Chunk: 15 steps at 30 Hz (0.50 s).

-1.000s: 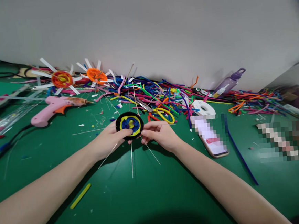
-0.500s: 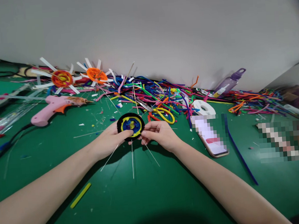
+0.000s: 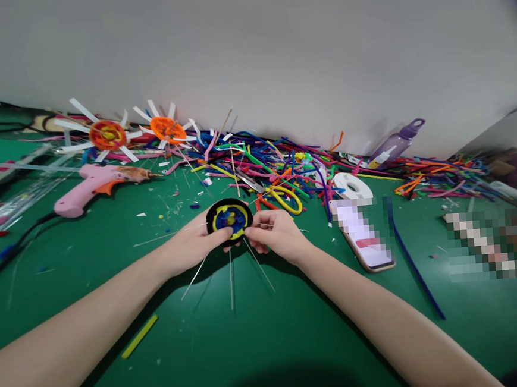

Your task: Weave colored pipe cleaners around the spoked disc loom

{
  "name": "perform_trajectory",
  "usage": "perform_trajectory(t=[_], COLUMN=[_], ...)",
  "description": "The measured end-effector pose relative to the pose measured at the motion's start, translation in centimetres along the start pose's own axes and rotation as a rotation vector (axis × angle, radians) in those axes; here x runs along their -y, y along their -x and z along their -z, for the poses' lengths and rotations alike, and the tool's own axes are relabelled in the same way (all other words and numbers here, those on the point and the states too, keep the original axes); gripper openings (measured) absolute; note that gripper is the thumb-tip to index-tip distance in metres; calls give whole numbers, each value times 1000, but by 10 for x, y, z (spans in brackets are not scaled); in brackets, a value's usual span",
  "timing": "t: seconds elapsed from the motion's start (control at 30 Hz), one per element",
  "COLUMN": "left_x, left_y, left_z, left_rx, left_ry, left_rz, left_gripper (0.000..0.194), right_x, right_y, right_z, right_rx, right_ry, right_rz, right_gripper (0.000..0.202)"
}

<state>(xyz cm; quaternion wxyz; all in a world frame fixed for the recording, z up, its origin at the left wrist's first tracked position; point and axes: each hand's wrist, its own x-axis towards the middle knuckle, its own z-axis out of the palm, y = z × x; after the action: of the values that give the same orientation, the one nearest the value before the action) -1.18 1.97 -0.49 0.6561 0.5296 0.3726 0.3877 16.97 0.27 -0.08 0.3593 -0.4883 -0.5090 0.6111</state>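
Note:
Between my hands is a round disc [image 3: 232, 217] of coiled pipe cleaners, black at the rim, then yellow, with blue inside. Several thin pale sticks [image 3: 231, 279] stick out from it like spokes. My left hand [image 3: 197, 240] grips the disc's left side, thumb on its face and the other fingers mostly hidden beneath. My right hand [image 3: 277, 234] pinches the disc's right edge between thumb and fingers. Behind my hands, a pair of scissors [image 3: 251, 182] and yellow-looped pipe cleaners [image 3: 283, 198] lie by the heap.
A pink glue gun [image 3: 86, 192] rests at left. Two orange discs with white strips [image 3: 168, 129] stand behind it. A heap of coloured pipe cleaners [image 3: 273, 150] lines the wall. A phone [image 3: 365, 239], a white tape roll [image 3: 352, 187] and a purple bottle [image 3: 395, 144] are at right.
The disc has shifted slightly right and turned a little, its spokes moving with it. Both hands keep their hold on it.

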Motion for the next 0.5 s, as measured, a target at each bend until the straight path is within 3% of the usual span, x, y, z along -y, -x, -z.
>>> perform_trajectory(t=[0.5], left_x=[2], left_y=[-2], left_z=[-2], left_rx=[6], left_ry=[-49], left_rz=[-44], left_gripper=[26], right_x=[-3], right_y=[-3], right_z=[-10], right_rx=[-131], right_ry=[37], right_rz=[21], right_gripper=[20])
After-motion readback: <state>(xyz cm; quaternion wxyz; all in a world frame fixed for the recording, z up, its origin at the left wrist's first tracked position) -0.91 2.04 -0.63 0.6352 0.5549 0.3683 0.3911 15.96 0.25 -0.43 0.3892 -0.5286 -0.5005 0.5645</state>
